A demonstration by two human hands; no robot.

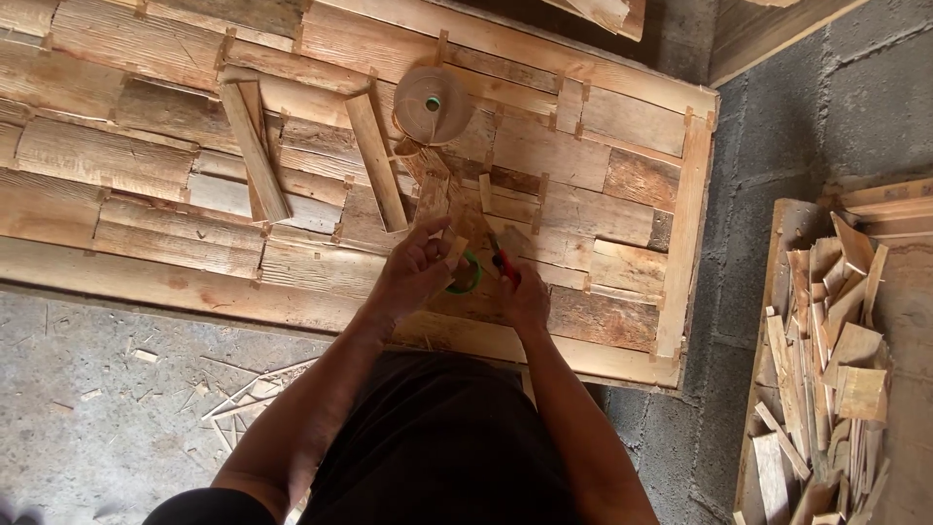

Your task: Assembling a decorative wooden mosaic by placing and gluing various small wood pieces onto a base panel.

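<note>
My left hand [413, 272] pinches a small light wood piece [455, 249] over a large panel of rough wooden slats [146, 224]. A strip of brown veneer tape [432, 185] runs from that spot up to a brown tape roll [433, 104] lying on the panel. My right hand [525, 297] grips a red-handled cutting tool [502, 262] right beside the wood piece. A green ring-shaped object [469, 275] shows between my two hands, partly hidden by them.
Two loose slats [255, 148] [376, 161] lie on the panel left of the roll. A pile of wood offcuts [826, 369] fills a tray at the right on grey block paving. Shavings [233, 399] litter the concrete floor at lower left.
</note>
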